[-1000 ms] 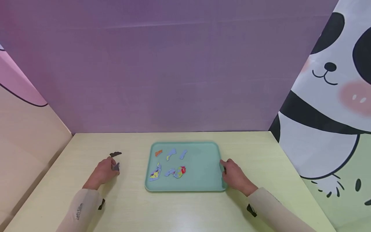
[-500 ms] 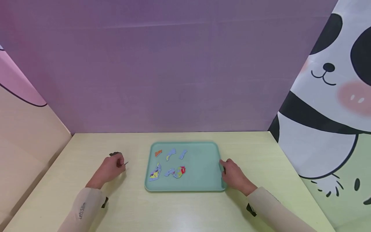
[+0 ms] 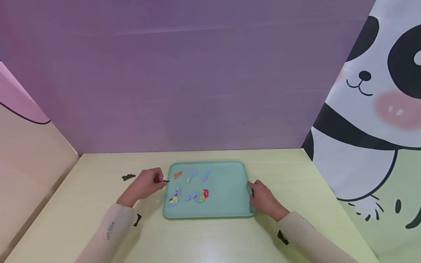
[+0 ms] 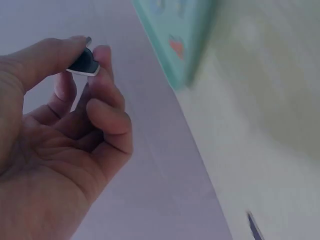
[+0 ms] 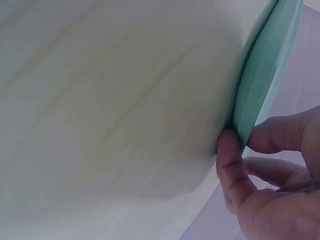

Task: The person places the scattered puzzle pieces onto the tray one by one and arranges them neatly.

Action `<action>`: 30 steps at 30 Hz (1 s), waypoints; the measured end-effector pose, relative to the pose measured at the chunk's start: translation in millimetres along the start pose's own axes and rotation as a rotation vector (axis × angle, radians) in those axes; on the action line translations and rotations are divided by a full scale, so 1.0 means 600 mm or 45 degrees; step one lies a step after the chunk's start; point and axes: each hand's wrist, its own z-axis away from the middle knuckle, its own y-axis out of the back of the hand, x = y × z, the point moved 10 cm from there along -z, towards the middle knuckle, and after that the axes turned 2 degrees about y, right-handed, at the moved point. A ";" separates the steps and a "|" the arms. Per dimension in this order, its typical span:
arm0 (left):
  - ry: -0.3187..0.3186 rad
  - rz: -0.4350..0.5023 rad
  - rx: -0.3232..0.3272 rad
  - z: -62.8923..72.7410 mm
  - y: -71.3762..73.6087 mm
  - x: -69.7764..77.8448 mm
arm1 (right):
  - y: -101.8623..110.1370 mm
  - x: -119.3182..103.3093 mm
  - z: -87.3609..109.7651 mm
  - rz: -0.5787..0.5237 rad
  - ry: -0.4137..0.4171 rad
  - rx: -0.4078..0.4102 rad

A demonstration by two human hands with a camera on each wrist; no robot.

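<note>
My left hand [image 3: 147,184] is at the left rim of the green tray [image 3: 230,193], thumb and fingers pinching a small dark puzzle piece [image 4: 84,63] with a pale edge. My right hand [image 3: 264,200] grips the tray's right rim; in the right wrist view the thumb and fingers lie on either side of it. Flat irregular pieces lie in the tray's left half: an orange piece [image 3: 178,175], a blue-yellow piece [image 3: 192,176], a narrow blue piece [image 3: 205,176], a yellow-blue piece [image 3: 174,197] and a multicoloured group [image 3: 198,196] with a red patch.
Another dark piece [image 3: 128,177] lies on the pale wooden table [image 3: 210,241], left of the tray. A purple backdrop [image 3: 197,91] rises behind the table's far edge. To the right stands a wall with a panda print [image 3: 358,128].
My left hand has picked the dark puzzle piece up off the table and carried it right to the tray's left rim. My right hand keeps its grip on the tray.
</note>
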 end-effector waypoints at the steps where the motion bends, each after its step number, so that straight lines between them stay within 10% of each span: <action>1: -0.002 0.002 -0.009 -0.006 -0.005 0.007 | -0.001 0.000 0.000 -0.006 -0.005 0.000; 22: -0.173 -0.024 -0.239 -0.113 -0.135 0.158 | -0.006 -0.010 0.001 -0.046 -0.049 0.005; 30: -0.079 -0.076 -0.197 -0.136 -0.174 0.170 | -0.013 -0.026 -0.007 -0.058 -0.012 -0.003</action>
